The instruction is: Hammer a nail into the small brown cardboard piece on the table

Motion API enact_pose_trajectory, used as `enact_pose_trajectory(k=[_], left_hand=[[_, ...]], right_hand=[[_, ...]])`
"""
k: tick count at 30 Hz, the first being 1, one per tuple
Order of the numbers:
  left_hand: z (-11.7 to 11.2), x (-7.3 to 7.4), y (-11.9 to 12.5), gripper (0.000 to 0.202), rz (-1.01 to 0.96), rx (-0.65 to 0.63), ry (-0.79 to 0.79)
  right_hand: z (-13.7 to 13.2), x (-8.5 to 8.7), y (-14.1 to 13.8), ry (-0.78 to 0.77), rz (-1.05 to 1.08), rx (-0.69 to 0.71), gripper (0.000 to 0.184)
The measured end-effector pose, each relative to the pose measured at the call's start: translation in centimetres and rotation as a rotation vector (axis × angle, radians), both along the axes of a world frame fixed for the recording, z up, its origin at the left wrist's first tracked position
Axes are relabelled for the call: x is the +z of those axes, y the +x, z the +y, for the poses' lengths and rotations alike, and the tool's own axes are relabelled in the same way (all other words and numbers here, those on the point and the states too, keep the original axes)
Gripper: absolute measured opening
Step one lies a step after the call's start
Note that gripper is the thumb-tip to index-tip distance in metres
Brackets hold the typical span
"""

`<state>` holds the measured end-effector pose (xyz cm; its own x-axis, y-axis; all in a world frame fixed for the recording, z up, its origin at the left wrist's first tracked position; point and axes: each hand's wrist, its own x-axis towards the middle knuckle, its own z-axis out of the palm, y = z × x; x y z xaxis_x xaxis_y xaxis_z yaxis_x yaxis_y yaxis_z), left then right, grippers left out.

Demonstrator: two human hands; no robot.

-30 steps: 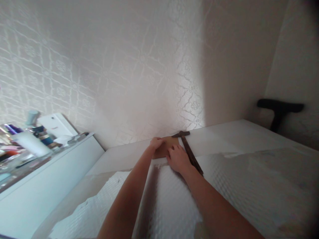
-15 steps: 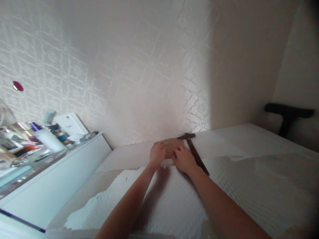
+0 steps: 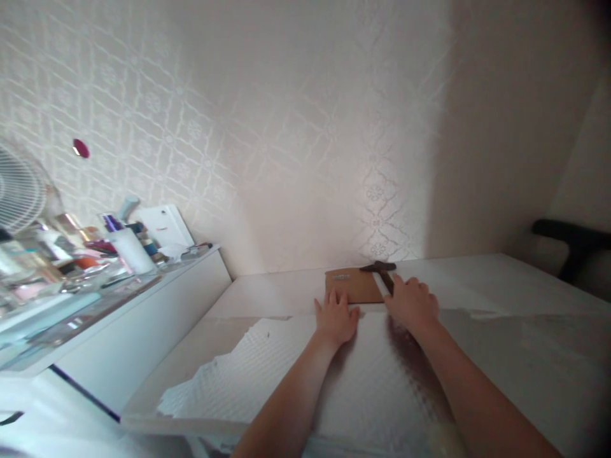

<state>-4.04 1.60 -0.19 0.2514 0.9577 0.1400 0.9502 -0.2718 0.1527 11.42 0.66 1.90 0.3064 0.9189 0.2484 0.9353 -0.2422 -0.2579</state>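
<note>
A flat brown board (image 3: 360, 289) lies on the table near the wall, with a few small, thin metallic pieces (image 3: 341, 277) on its far left part, too small to make out exactly. My left hand (image 3: 337, 319) rests with fingers spread at the board's near edge, holding nothing. At the board's right side, my right hand (image 3: 413, 304) is closed round the handle of a hammer (image 3: 380, 267). The dark hammer head points toward the wall, while the lower handle is hidden beneath my hand.
White quilted sheeting (image 3: 267, 356) with a ragged left edge covers part of the white table (image 3: 277, 289). On the left, a white cabinet (image 3: 176, 299) carries bottles, a white box (image 3: 165, 224) and a fan (image 3: 19, 184). A black armrest (image 3: 573, 238) stands at the far right.
My right hand has moved from the board's near edge onto the hammer handle. My left hand has drawn back toward me, its fingers spreading. The view has shifted left.
</note>
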Motion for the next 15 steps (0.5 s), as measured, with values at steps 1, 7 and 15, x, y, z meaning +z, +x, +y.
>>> enact_pose_trajectory(k=[1, 7, 15], left_hand=[[0.0, 0.0, -0.1, 0.055, -0.002, -0.009, -0.002], [-0.3, 0.5, -0.3, 0.056, -0.011, -0.033, -0.032], [-0.7, 1.2, -0.5, 0.058, 0.01, -0.053, -0.079]], right_hand=[[0.0, -0.1, 0.4, -0.058, 0.012, -0.007, 0.053], [0.7, -1.2, 1.9, -0.215, 0.016, 0.056, 0.061], [1.4, -0.9, 2.4, -0.125, 0.175, 0.07, 0.06]])
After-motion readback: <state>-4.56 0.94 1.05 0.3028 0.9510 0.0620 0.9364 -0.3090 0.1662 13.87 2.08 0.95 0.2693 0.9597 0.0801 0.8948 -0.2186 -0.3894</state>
